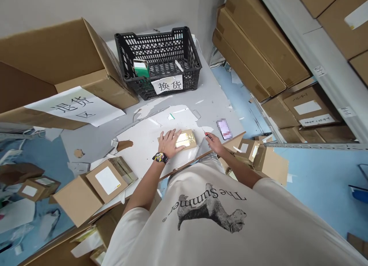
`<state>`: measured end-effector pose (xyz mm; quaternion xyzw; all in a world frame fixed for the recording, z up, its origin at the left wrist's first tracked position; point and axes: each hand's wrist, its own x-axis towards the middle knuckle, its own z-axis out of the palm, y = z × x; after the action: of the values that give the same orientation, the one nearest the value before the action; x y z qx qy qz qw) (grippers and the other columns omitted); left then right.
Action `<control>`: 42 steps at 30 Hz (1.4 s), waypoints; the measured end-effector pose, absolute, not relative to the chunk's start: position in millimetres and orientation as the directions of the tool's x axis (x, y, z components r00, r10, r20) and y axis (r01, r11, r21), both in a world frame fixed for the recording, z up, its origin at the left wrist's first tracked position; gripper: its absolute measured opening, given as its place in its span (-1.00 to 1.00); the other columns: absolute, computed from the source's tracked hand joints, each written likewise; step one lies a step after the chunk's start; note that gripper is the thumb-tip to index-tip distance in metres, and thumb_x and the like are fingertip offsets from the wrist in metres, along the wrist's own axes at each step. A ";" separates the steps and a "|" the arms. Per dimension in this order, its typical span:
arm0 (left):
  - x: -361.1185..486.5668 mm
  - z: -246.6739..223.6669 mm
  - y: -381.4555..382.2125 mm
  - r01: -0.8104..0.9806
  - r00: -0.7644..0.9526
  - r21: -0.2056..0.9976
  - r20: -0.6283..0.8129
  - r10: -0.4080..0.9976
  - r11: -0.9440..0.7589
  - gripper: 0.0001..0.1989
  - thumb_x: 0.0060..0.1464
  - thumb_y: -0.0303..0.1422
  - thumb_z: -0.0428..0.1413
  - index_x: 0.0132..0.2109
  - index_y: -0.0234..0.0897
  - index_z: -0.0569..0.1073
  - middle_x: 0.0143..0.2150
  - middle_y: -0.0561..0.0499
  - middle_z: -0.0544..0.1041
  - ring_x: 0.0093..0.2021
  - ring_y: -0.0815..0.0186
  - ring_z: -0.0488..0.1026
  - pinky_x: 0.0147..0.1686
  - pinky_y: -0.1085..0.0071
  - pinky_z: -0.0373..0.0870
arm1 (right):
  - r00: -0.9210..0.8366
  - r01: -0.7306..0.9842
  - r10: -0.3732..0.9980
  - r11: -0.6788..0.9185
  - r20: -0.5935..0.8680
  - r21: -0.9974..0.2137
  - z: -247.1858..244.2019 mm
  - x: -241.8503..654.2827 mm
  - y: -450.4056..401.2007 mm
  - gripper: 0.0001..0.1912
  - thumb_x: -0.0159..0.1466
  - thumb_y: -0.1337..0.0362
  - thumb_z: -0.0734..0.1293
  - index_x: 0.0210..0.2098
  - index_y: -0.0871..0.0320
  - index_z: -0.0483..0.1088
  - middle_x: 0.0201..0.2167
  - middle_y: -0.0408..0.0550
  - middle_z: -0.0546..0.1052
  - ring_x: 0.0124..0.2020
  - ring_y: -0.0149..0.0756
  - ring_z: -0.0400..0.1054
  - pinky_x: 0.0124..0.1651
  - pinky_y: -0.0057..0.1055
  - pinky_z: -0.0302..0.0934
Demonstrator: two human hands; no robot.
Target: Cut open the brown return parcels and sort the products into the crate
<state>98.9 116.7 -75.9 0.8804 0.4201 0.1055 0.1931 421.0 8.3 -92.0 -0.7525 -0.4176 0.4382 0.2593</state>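
Two hands work over a table (214, 91). The left hand (169, 144) lies palm down with its fingers spread, its fingertips and thumb resting on a small carton (189, 139). This carton sits near the table's front edge, between the hands, with shiny tape on its top. A dark watch (160, 157) with yellow marks circles the left wrist. The right hand (214, 144) is just beside the carton, fingers closed round a red-handled tool (206, 134); its thin tip points away from the person, apart from the carton, and is too small to make out exactly.

Just beyond the right hand a phone (224, 129) lies on the table, its screen blurred. Scraps of paper are strewn across the surface past the carton. To the left, near the edge, stands an opened box (105, 181) with a white label on it.

At the far side a black crate (193, 82) holds a green and white box (141, 69) and a white strip; a paper sign (167, 84) hangs on its front. Beside it, on the left, is a large open carton (116, 91) with a lettered sheet (76, 105). On the right, brown boxes (255, 47) fill shelving above a blue floor (313, 185).
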 end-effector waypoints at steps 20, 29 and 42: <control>90.8 -79.3 75.6 0.897 0.316 0.333 -0.025 0.949 -0.290 0.16 0.20 0.34 0.36 0.71 -0.15 0.29 0.69 -0.37 0.30 0.68 -0.47 0.13 0.59 -0.37 0.10 | 0.360 0.798 0.919 -0.392 -0.159 -0.458 -181.1 424.6 32.8 -0.32 0.43 0.22 0.30 0.51 0.13 0.48 0.12 0.24 0.54 0.16 0.19 0.37 0.35 0.06 0.35; 88.3 -80.2 77.4 0.891 0.324 0.347 -0.036 0.945 -0.292 0.16 0.19 0.34 0.36 0.70 -0.16 0.31 0.68 -0.34 0.31 0.67 -0.44 0.14 0.60 -0.28 0.12 | 0.328 0.814 0.916 -0.398 -0.231 -0.423 -192.6 415.5 29.8 -0.29 0.46 0.14 0.34 0.57 0.11 0.40 0.18 0.24 0.51 0.18 0.21 0.35 0.33 0.06 0.36; 71.3 -80.7 81.9 0.860 0.404 0.355 -0.038 0.914 -0.366 -0.01 0.20 0.11 0.46 0.66 -0.02 0.40 0.70 -0.33 0.27 0.69 -0.41 0.13 0.64 -0.37 0.00 | -0.075 0.735 0.994 0.111 0.082 -0.669 -96.5 383.0 76.0 -0.18 0.51 -0.06 0.44 0.68 -0.02 0.29 0.47 0.18 0.46 0.48 0.17 0.30 0.54 0.13 0.28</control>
<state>71.3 81.9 -80.7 0.8222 0.5394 0.0828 0.1616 383.0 76.0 -96.5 -0.6232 -0.6937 0.2373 0.2723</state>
